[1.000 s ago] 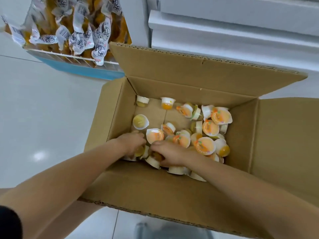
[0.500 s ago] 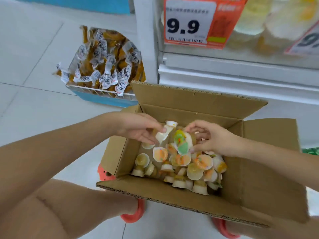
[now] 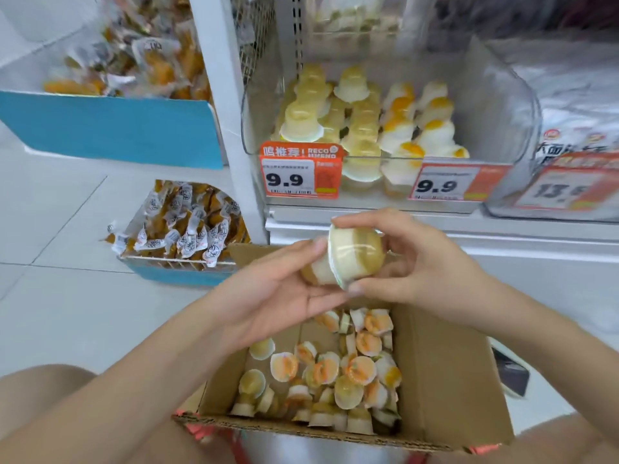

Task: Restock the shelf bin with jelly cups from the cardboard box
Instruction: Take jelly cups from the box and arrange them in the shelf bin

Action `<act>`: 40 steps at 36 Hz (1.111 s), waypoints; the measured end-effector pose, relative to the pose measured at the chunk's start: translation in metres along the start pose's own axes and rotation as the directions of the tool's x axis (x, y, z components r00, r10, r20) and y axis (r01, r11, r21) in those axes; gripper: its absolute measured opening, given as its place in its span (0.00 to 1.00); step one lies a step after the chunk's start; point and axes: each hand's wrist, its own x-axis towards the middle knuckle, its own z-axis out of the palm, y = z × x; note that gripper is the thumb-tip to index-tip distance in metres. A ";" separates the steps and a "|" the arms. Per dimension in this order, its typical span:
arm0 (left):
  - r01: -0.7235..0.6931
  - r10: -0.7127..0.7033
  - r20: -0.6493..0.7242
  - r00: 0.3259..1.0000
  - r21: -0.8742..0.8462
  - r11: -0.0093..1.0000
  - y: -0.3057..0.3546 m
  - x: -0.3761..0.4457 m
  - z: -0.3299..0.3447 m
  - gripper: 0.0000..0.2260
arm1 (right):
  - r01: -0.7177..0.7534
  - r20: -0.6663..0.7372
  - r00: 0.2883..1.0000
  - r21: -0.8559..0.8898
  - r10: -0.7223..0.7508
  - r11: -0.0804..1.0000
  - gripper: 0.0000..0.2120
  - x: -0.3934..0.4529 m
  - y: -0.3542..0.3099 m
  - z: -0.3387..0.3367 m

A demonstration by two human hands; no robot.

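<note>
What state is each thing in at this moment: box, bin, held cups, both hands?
Cardboard box: flaps open, partly filled with loose jelly cups.
Shelf bin: partly stocked with stacked cups.
Held jelly cups: lifted above box, on their side.
Left hand: supports the cups.
Right hand: grips the cups.

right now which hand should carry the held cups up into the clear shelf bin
Probably right: the right hand pinches the jelly cups directly below the shelf bin; the left hand only cradles them from the far side.
</note>
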 end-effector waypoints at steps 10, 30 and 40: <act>-0.054 0.063 -0.114 0.991 0.076 0.996 0.000 0.007 0.008 0.31 | 0.009 -0.048 0.999 -0.098 -0.014 0.995 0.29 0.009 -0.001 0.002; 0.091 0.520 -0.296 0.801 0.919 0.384 0.056 0.035 -0.019 0.14 | -0.164 -0.522 0.848 -0.419 -0.089 0.893 0.25 0.110 -0.044 -0.089; 0.093 0.560 -0.224 0.798 0.963 0.253 0.069 0.046 -0.032 0.15 | -0.346 -0.359 0.929 -0.760 0.088 0.551 0.40 0.208 -0.046 -0.101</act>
